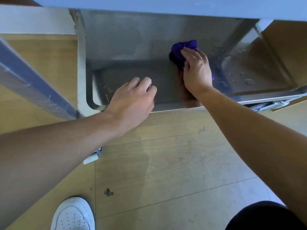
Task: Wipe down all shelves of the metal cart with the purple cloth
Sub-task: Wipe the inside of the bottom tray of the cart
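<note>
I look down at a low shelf [126, 47] of the metal cart, a steel tray with a raised rim. My right hand [196, 72] presses the bunched purple cloth [184, 47] flat against the shelf, right of its middle. My left hand [134, 98] rests on the shelf's front rim [174, 108] with its fingers curled and nothing in them. Water drops and smears [245, 78] lie on the shelf's right end.
An upper shelf edge [166, 7] overhangs at the top. A cart post [81, 63] stands at the left, a grey slanted bar [33, 80] beside it. A caster [260, 107] shows at the right. My white shoe [73, 214] stands on the wooden floor [166, 163].
</note>
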Demonstrator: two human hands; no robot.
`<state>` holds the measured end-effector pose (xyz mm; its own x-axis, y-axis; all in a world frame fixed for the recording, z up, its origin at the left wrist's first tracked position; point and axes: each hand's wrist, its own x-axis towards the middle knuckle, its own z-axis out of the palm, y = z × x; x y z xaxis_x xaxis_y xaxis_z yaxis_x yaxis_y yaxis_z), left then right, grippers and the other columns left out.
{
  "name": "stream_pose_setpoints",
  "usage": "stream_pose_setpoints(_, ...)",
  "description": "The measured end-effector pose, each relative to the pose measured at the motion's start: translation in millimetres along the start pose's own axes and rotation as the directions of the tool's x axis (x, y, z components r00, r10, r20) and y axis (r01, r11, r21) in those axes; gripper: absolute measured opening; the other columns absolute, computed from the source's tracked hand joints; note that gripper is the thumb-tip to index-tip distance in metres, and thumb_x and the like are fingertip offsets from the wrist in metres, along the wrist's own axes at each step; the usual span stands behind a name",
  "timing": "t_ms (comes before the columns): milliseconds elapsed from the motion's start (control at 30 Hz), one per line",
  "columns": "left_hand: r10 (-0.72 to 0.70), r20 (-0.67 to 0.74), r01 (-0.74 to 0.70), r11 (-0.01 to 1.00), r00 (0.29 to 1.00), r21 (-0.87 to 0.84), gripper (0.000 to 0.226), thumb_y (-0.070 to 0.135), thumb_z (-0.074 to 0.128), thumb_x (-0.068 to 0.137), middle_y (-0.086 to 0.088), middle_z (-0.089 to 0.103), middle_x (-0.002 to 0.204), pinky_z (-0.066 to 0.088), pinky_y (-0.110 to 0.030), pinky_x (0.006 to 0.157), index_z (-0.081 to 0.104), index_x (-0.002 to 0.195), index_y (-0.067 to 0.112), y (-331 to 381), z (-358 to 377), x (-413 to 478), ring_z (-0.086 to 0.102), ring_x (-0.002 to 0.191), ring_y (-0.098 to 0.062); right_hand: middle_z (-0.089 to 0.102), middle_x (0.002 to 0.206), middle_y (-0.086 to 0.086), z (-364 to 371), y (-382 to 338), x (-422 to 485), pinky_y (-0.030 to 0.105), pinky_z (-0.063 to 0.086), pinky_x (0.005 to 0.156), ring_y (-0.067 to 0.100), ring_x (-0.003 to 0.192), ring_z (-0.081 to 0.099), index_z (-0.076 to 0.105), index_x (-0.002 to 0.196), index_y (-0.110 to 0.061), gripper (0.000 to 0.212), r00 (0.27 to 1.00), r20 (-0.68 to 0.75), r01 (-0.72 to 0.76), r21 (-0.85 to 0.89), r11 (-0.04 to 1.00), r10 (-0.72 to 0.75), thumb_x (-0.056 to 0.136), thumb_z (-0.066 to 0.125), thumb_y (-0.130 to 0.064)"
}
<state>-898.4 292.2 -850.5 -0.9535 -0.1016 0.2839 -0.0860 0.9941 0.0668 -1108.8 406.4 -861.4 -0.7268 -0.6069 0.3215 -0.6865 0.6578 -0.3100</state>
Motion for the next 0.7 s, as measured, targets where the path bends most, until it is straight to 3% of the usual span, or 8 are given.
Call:
stream_pose_setpoints(67,0.006,-0.012,-0.006,1.000,1.000,-0.007,0.040,0.020,0.025,0.090,-0.007,0.060,0.102,0.051,-0.038,0.068,0.064,0.092,0.010,0,-2,-2,0.056,0.086,-0.027,0.056,0.137,0.005,2,-10,-2,0.032,0.028,0.113,0.032,0.131,0.043,0.057,0.132,-0.012,0.046,1.000,0.010,0.011,0.014,1.000,-0.011,0.089,0.039,-0.008)
stream_pose_setpoints(233,0.017,-0.009,-0.017,1.000,1.000,0.019,0.033,0.018,0.032,0.091,-0.009,0.059,0.098,0.051,-0.040,0.068,0.063,0.092,0.007,-5,-3,-5,0.055,0.084,-0.029,0.060,0.132,0.000,14,-53,-13,0.033,0.033,0.112,0.030,0.127,0.048,0.063,0.126,-0.015,0.046,0.946,0.071,0.306,0.123,0.944,-0.316,0.087,0.038,-0.008)
stream_pose_setpoints(333,0.001,0.027,-0.001,1.000,1.000,0.025,0.034,0.019,0.033,0.092,-0.010,0.059,0.100,0.051,-0.042,0.072,0.064,0.095,0.006,-6,-5,-6,0.055,0.087,-0.030,0.058,0.134,-0.002,16,-61,-15,0.027,0.030,0.113,0.027,0.130,0.046,0.061,0.128,-0.016,0.042,0.917,0.109,0.364,0.159,0.918,-0.383,0.092,0.039,-0.008)
stream_pose_setpoints(433,-0.010,0.061,0.010,1.000,0.998,0.000,0.038,0.023,0.029,0.094,-0.006,0.058,0.106,0.052,-0.041,0.070,0.064,0.099,0.009,-9,-16,-10,0.057,0.093,-0.027,0.058,0.135,0.002,16,-54,-10,0.029,0.031,0.112,0.028,0.127,0.049,0.062,0.127,-0.014,0.042,0.929,0.071,0.351,0.131,0.927,-0.362,0.091,0.041,-0.006)
stream_pose_setpoints(533,-0.037,0.076,0.040,0.998,0.996,-0.044,0.028,0.019,0.041,0.097,-0.003,0.059,0.105,0.055,-0.041,0.069,0.067,0.097,0.010,-22,-31,-17,0.059,0.094,-0.023,0.053,0.139,0.006,15,-47,-3,0.025,0.024,0.112,0.029,0.129,0.046,0.058,0.130,-0.011,0.045,0.975,0.061,0.207,0.093,0.974,-0.213,0.088,0.041,-0.005)
stream_pose_setpoints(600,-0.125,0.089,0.128,0.991,0.988,-0.026,0.022,0.017,0.046,0.096,-0.002,0.058,0.102,0.055,-0.042,0.068,0.067,0.089,0.013,-37,-38,-21,0.059,0.094,-0.023,0.049,0.142,0.005,15,-48,-2,0.019,0.019,0.111,0.028,0.131,0.043,0.055,0.133,-0.011,0.047,0.989,0.077,0.124,0.077,0.989,-0.130,0.088,0.040,-0.007)
stream_pose_setpoints(700,-0.296,0.189,0.277,0.953,0.936,0.122,0.009,0.010,0.056,0.087,-0.005,0.055,0.101,0.046,-0.040,0.064,0.065,0.087,0.013,-58,-49,-23,0.056,0.097,-0.028,0.051,0.141,0.002,18,-66,-9,0.021,0.021,0.112,0.026,0.130,0.044,0.055,0.133,-0.012,0.047,0.980,0.081,0.175,0.083,0.981,-0.182,0.089,0.039,-0.007)
